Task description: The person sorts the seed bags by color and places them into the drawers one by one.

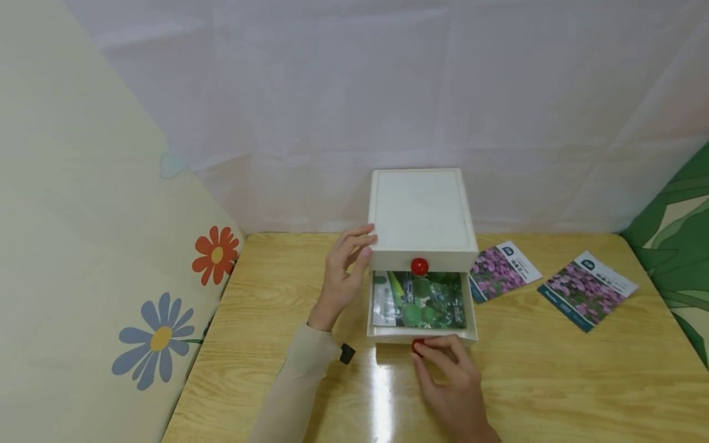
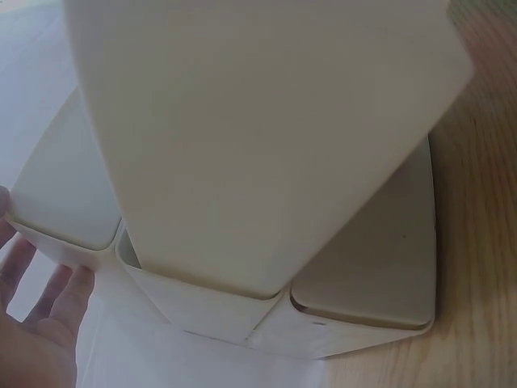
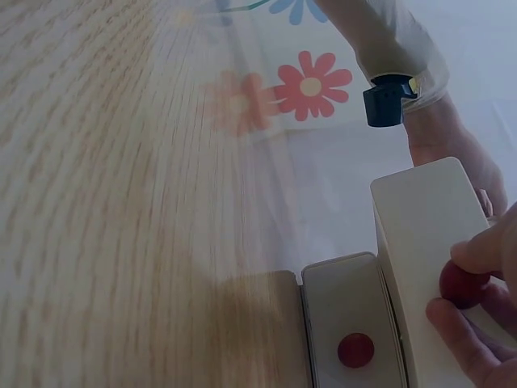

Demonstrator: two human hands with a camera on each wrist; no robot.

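Note:
A small white drawer cabinet (image 1: pixel 418 209) stands on the table, its top drawer closed with a red knob (image 1: pixel 420 266) in front. Below that, a pulled-out drawer (image 1: pixel 471 320) holds a packet with green leaf pictures (image 1: pixel 432 304). With thumb and fingers, my right hand (image 1: pixel 455 381) pinches the red knob (image 3: pixel 462 284) of this drawer. My left hand (image 1: pixel 344 267) rests its fairly straight fingers (image 2: pixel 73 299) against the cabinet's upper left side. Another closed drawer (image 3: pixel 347 291), with its own red knob (image 3: pixel 355 350), sits beneath the pulled-out one in the right wrist view.
Two seed packets with pink-purple flower pictures lie right of the cabinet: one close beside it (image 1: pixel 501 274), the other farther right (image 1: pixel 587 292). A pale cloth (image 1: pixel 332 123) hangs behind the wooden table (image 1: pixel 554 381). Flower-painted panel (image 1: pixel 111 246) borders the left side.

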